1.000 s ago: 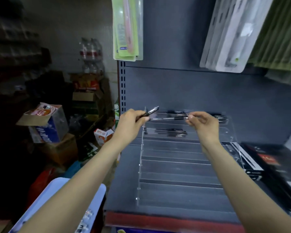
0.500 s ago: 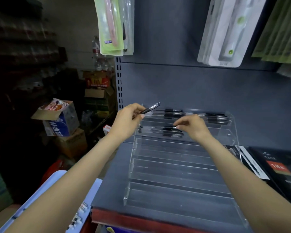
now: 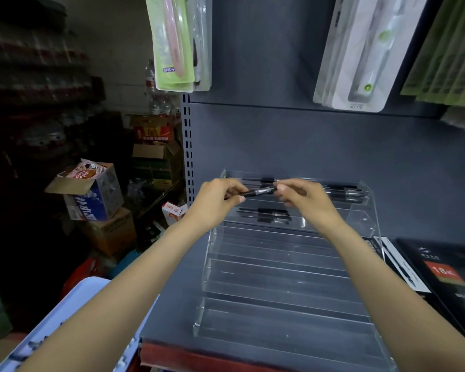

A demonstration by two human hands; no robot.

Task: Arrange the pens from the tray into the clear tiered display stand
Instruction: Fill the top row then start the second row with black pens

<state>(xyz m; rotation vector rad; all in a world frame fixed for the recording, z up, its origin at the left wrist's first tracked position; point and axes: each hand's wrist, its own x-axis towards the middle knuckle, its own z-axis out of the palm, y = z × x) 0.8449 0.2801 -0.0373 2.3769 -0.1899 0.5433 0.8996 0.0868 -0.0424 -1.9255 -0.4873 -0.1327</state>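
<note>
We hold one black pen level between both hands above the clear tiered display stand, left hand and right hand each pinching an end; more pens lie in its upper tiers.

- The pen is black with a see-through middle.
- The display stand is clear, like glass.
- The shelf is dark grey with a red front edge.
- The tray is light blue.
- The hanging pack is light green with a pink thing inside.
- The box is black with a red patch and "18K".
- The carton is blue and white.
</note>
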